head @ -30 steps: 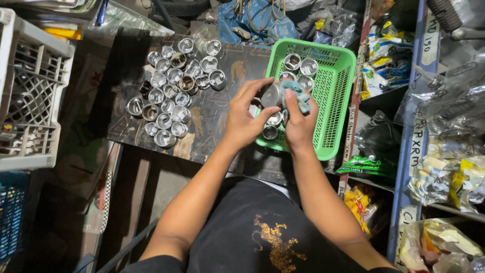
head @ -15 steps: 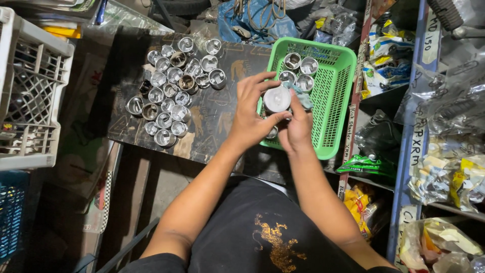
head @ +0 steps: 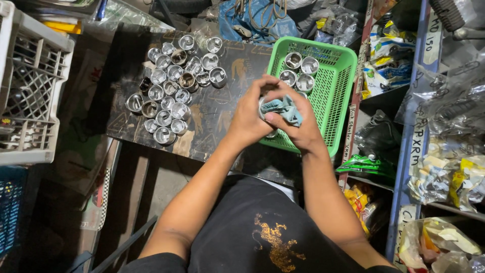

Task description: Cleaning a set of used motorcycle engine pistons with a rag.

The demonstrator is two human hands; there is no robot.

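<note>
My left hand (head: 250, 119) grips a round metal cup-shaped part (head: 263, 107) over the near left corner of a green plastic basket (head: 338, 96). My right hand (head: 298, 124) presses a pale blue cloth (head: 283, 107) into that part. Most of the part is hidden by my fingers and the cloth. Several similar shiny metal parts (head: 300, 71) lie in the far end of the basket. A larger cluster of the same metal parts (head: 172, 88) sits on a dark board (head: 222, 116) to the left.
A white plastic crate (head: 30, 86) stands at the far left, with a blue crate (head: 10, 212) below it. Shelves with plastic-wrapped packets (head: 444, 167) line the right side. Blue fabric and cables (head: 252, 17) lie behind the board.
The part was held up with its round face showing; now the cloth covers it and my right hand has closed over it. Both hands stay above the basket's near corner.
</note>
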